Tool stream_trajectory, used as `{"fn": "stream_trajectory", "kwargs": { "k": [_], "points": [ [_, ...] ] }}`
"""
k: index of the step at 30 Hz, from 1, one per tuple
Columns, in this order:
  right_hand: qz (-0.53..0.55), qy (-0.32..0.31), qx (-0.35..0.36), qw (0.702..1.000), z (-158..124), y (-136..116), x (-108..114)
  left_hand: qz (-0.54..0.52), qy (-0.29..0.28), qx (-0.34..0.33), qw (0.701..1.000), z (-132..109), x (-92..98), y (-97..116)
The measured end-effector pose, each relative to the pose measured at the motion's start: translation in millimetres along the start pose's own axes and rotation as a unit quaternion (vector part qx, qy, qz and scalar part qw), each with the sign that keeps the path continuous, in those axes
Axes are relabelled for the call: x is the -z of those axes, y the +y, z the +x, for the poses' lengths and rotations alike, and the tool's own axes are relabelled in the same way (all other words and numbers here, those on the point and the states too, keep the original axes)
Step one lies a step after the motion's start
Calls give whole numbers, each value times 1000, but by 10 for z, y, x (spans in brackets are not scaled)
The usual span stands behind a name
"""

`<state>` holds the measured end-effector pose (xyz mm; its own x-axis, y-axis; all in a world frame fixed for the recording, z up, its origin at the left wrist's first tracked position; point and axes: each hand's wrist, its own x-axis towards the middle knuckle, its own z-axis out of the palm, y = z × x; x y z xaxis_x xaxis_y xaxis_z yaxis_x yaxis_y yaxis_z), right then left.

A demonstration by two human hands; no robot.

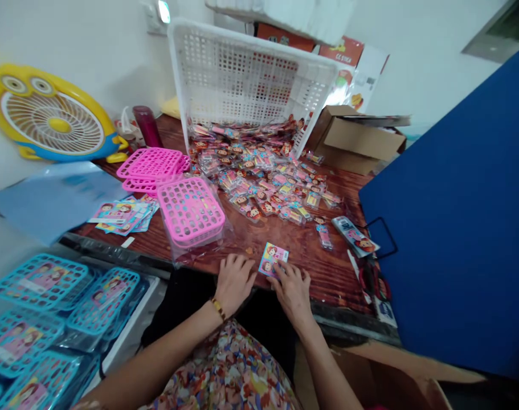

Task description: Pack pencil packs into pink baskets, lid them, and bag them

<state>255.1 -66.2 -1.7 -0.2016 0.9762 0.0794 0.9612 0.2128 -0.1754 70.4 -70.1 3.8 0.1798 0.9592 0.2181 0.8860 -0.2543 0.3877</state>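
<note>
At the near edge of the wooden table (297, 245), both my hands meet on a small picture card (273, 259). My left hand (235, 280) lies beside the card's left edge, fingers curled and touching it. My right hand (291, 287) pinches the card's lower right corner. A pile of small packaged cartoon items (263, 171) spreads across the table beyond, spilling from a tipped white plastic crate (246, 74). A pink plastic basket in a clear bag (191, 210) sits just left of my left hand.
More pink baskets (152, 165) and a stack of cards (122, 215) lie at the left. Blue baskets with cards (49, 319) fill a lower surface at bottom left. A yellow fan (49, 117), a cardboard box (355, 136) and a blue board (456, 228) surround the table.
</note>
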Motion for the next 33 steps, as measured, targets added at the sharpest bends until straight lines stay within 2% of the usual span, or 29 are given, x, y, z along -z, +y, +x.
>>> {"fn": "stream_trajectory", "kwargs": {
  "k": [3,5,9,12,15,19,21,25,27,30,33],
  "points": [
    [36,-6,4,999,-3,64,-3,22,-3,58,998,362,-199,150],
    [67,-5,4,998,-47,97,-34,27,-15,73,997,496,-277,249],
    [140,15,-9,990,-136,190,-109,23,-52,87,995,528,-370,412],
    [204,36,-32,978,-42,305,-84,18,-77,82,993,504,-397,460],
    [177,34,-50,982,197,384,15,19,-79,88,993,506,-380,438],
    [42,-36,-27,998,473,353,155,22,-71,98,992,532,-297,312],
    [24,-67,-36,997,532,331,196,17,-75,89,993,556,-260,238],
    [82,-100,-61,990,585,366,205,0,-82,75,994,621,-265,143],
    [112,-89,-64,988,626,386,188,-11,-82,68,994,644,-300,122],
    [147,-61,-30,987,709,373,201,-30,-69,44,996,647,-339,116],
    [158,-63,9,985,755,372,311,-43,-48,7,998,591,-274,135]
  ]
}}
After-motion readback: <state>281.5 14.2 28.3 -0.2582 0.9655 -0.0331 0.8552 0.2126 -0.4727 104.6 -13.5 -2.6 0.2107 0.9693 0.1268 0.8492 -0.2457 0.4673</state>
